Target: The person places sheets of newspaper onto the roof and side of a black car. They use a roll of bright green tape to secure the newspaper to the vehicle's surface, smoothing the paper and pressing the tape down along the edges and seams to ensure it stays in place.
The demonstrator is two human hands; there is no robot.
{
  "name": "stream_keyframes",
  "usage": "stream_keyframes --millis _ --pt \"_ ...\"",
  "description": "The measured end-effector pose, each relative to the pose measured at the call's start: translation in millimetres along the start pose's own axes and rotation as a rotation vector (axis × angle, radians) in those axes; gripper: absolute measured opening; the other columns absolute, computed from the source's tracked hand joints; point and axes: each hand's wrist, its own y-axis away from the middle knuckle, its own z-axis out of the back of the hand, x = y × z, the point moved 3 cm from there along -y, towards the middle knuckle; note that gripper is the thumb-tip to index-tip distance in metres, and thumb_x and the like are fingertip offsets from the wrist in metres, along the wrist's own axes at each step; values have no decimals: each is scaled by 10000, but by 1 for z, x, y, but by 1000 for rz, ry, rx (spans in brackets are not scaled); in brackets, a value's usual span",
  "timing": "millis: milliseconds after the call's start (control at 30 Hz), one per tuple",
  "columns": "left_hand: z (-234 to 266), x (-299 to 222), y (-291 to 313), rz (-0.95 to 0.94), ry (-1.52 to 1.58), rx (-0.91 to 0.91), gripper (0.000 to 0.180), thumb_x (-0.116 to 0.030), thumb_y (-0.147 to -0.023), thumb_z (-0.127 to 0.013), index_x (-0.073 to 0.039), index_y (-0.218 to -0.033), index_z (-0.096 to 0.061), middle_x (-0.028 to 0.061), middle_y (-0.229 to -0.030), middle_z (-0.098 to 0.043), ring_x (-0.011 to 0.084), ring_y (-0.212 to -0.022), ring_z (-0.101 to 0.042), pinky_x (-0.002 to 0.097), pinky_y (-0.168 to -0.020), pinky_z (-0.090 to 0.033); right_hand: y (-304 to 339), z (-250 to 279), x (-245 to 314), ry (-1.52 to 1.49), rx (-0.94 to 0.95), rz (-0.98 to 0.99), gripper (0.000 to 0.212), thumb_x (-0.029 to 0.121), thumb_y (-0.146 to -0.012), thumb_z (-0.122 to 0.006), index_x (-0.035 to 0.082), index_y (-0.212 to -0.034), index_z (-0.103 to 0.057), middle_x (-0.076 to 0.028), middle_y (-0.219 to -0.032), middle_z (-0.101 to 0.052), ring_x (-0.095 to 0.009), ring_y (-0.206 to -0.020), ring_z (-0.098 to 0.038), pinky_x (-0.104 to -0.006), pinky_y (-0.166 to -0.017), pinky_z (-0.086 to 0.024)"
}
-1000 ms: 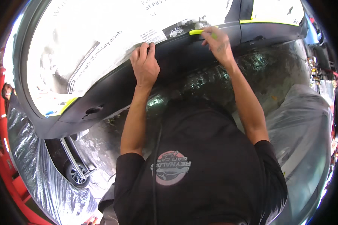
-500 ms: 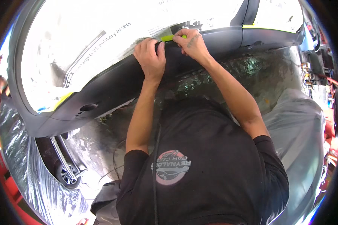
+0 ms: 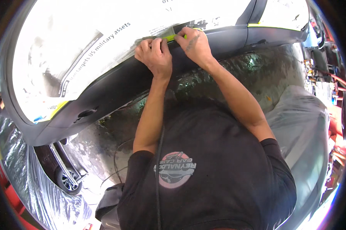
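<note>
A strip of bright yellow-green masking tape runs along the lower edge of a newspaper sheet that covers a car window. My right hand pinches the tape between thumb and fingers, and a bit of it shows past the knuckles. Close on its left, my left hand has its fingers bent onto the paper's edge, with the thumb at the tape's left end; the fingertips are partly hidden. Below both hands curves the dark grey car door, its surface matte.
More tape edges the covered window at the right. A door handle recess lies at the lower left. Clear plastic sheeting hangs beside a car wheel. Another plastic-covered shape stands at the right on the wet-looking floor.
My right hand has tipped over, with its fingers drawn slightly left along the tape. The left hand stays at the paper's edge with its fingers shifted a little. The view has moved slightly.
</note>
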Motion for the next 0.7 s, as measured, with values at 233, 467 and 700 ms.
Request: stream_keyframes --millis 233,467,700 --pt "-3 5 4 -142 -86 25 95 -150 -847 -740 -178 -931 -774 33 -1001 -562 280 -1024 -528 480 -917 -371 -13 23 21 116 68 -110 217 236 -905 -764 22 -922 -735 -201 -767 -731 -409 -757 -727 -488 -702 -577" --pt "-1 0 0 -191 -131 14 118 -143 -839 -721 -177 -936 -778 22 -981 -559 266 -1002 -534 480 -937 -364 12 39 25 178 -79 133 274 110 -916 -697 116 -1184 -755 -158 -900 -755 -338 -719 -735 -441 -649 -596" --pt "7 11 5 -290 -202 108 161 -202 -874 -785 -203 -1034 -797 36 -1079 -624 287 -1015 -562 461 -880 -407 22 19 11 226 -91 414 532 30 -805 -673 155 -1320 -727 -148 -980 -721 -308 -768 -726 -407 -667 -614"
